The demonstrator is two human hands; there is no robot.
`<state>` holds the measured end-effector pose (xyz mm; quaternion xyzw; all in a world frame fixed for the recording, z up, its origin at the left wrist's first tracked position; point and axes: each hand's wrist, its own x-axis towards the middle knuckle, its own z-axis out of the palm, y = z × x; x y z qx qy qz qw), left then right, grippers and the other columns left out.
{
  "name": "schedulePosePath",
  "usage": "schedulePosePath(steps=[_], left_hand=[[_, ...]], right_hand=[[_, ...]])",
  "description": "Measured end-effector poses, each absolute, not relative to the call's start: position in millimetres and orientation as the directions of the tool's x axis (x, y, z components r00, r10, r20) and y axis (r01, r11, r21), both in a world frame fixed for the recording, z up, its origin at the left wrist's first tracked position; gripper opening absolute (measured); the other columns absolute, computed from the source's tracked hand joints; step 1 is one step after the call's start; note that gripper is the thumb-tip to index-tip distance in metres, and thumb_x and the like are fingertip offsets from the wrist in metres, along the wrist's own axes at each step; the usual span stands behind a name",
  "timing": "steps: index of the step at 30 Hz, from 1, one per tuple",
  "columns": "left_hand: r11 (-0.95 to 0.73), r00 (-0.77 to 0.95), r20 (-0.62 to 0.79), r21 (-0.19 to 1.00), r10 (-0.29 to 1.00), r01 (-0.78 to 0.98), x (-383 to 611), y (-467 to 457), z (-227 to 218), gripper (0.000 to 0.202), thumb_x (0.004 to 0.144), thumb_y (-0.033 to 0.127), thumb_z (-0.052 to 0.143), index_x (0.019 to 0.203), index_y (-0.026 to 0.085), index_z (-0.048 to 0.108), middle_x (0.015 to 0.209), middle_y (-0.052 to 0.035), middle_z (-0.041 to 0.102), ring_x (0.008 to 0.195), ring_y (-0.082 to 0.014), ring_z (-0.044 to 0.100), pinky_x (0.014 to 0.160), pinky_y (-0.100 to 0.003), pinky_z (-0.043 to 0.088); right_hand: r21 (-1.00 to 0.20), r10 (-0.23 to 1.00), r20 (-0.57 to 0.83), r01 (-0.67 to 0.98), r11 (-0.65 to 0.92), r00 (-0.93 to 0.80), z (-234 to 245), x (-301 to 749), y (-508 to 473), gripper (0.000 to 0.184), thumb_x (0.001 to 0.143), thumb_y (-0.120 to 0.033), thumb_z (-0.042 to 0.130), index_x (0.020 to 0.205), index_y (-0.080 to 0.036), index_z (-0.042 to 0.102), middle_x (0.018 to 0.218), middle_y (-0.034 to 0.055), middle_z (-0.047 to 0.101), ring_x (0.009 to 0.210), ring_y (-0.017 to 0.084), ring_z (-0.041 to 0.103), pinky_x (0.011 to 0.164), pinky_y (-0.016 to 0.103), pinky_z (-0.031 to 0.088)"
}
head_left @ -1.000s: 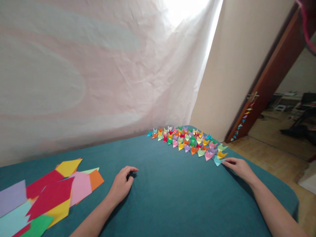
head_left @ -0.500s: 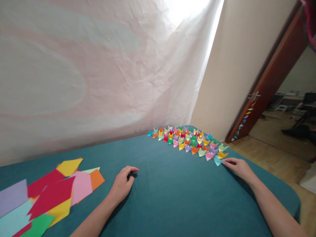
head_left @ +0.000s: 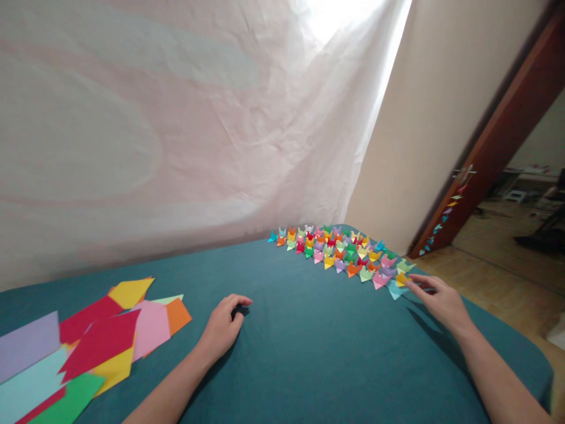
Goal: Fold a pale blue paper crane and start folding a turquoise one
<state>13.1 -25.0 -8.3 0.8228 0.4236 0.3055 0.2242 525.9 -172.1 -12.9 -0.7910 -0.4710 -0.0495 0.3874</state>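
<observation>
Several small folded paper figures (head_left: 339, 250) in many colours stand in rows at the far right of a table covered in teal cloth (head_left: 309, 353). My right hand (head_left: 439, 300) hovers just above the cloth at the near end of those rows, fingers loosely spread, fingertips beside a yellow figure (head_left: 401, 279) and a light blue one (head_left: 396, 290); nothing is in it. My left hand (head_left: 223, 327) rests on the cloth at the middle of the table, fingers curled under, with nothing visible in it.
A loose pile of coloured paper sheets (head_left: 83, 347) lies at the near left of the table. A white curtain (head_left: 176, 118) hangs behind the table. At the right, a brown door (head_left: 494, 135) with a string of paper figures stands ajar over a wooden floor.
My right hand has lifted slightly off the cloth and shifted toward the yellow figure. The camera has drifted a little; my left hand has stayed where it was.
</observation>
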Motion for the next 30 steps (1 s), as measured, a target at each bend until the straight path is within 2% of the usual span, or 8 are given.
schedulePosePath(steps=[3,5,7,10,15,22,28,30], left_hand=[[-0.537,0.451,0.313,0.635,0.836,0.556,14,-27,-7,0.034,0.070,0.006,0.039,0.092,0.019,0.061,0.094,-0.0032,0.063,0.092,-0.0186,0.057,0.086,-0.035,0.044],[-0.530,0.442,0.315,0.646,0.840,0.549,14,-30,-7,0.035,0.069,0.005,0.039,0.093,0.019,0.061,0.094,-0.0032,0.062,0.092,-0.0183,0.057,0.086,-0.034,0.044],[-0.525,0.436,0.315,0.655,0.843,0.544,14,-32,-7,0.036,0.068,0.003,0.040,0.092,0.019,0.061,0.093,-0.0034,0.062,0.091,-0.0182,0.056,0.085,-0.034,0.044],[-0.531,0.434,0.328,0.667,0.839,0.522,14,-34,-9,0.037,0.066,0.000,0.040,0.090,0.018,0.062,0.091,-0.0039,0.062,0.090,-0.0180,0.056,0.085,-0.034,0.044],[-0.524,0.418,0.333,0.674,0.845,0.522,13,-34,-12,0.038,0.064,-0.002,0.041,0.088,0.018,0.062,0.092,-0.0038,0.063,0.093,-0.0184,0.056,0.086,-0.034,0.044],[-0.503,0.351,0.363,0.681,0.863,0.532,12,-34,-15,0.039,0.066,-0.001,0.041,0.096,0.018,0.059,0.098,-0.0060,0.060,0.094,-0.0186,0.055,0.085,-0.033,0.045],[-0.493,0.306,0.387,0.680,0.870,0.543,8,-29,-12,0.037,0.068,0.002,0.045,0.098,0.018,0.058,0.102,-0.0067,0.059,0.100,-0.0202,0.054,0.090,-0.036,0.043],[-0.513,0.341,0.384,0.620,0.858,0.593,1,-26,-5,0.035,0.070,0.006,0.049,0.101,0.018,0.058,0.104,-0.0075,0.059,0.102,-0.0215,0.053,0.091,-0.037,0.042]], right_hand=[[-0.479,0.692,0.571,0.864,-0.158,0.443,3,502,-165,0.044,0.075,-0.054,0.054,0.094,-0.018,0.068,0.096,0.0086,0.065,0.081,0.022,0.062,0.075,0.033,0.048],[-0.422,0.755,0.575,0.905,-0.056,0.315,11,478,-157,0.039,0.078,-0.051,0.052,0.097,-0.020,0.066,0.098,0.0081,0.064,0.084,0.022,0.062,0.078,0.034,0.047],[-0.394,0.834,0.530,0.915,0.082,0.154,16,448,-147,0.034,0.081,-0.047,0.051,0.098,-0.021,0.066,0.101,0.0081,0.064,0.092,0.024,0.060,0.084,0.035,0.046],[-0.398,0.910,0.396,0.872,0.287,-0.119,18,393,-129,0.028,0.084,-0.041,0.051,0.100,-0.023,0.065,0.101,0.0090,0.063,0.093,0.024,0.059,0.083,0.036,0.047],[-0.414,0.822,0.320,0.711,0.568,-0.471,15,295,-94,0.020,0.085,-0.024,0.051,0.099,-0.023,0.065,0.094,0.0063,0.063,0.087,0.020,0.059,0.078,0.033,0.048],[-0.433,0.726,0.368,0.583,0.687,-0.581,-1,201,-49,0.018,0.081,-0.012,0.052,0.090,-0.020,0.066,0.085,0.0040,0.062,0.082,0.017,0.057,0.073,0.028,0.046],[-0.528,0.741,0.434,0.523,0.670,-0.512,-15,186,-46,0.019,0.080,-0.009,0.053,0.088,-0.021,0.066,0.084,0.0034,0.058,0.080,0.017,0.056,0.072,0.028,0.045],[-0.547,0.743,0.433,0.505,0.667,-0.511,-17,188,-47,0.019,0.080,-0.008,0.054,0.090,-0.020,0.065,0.085,0.0034,0.058,0.080,0.016,0.055,0.072,0.028,0.045]])
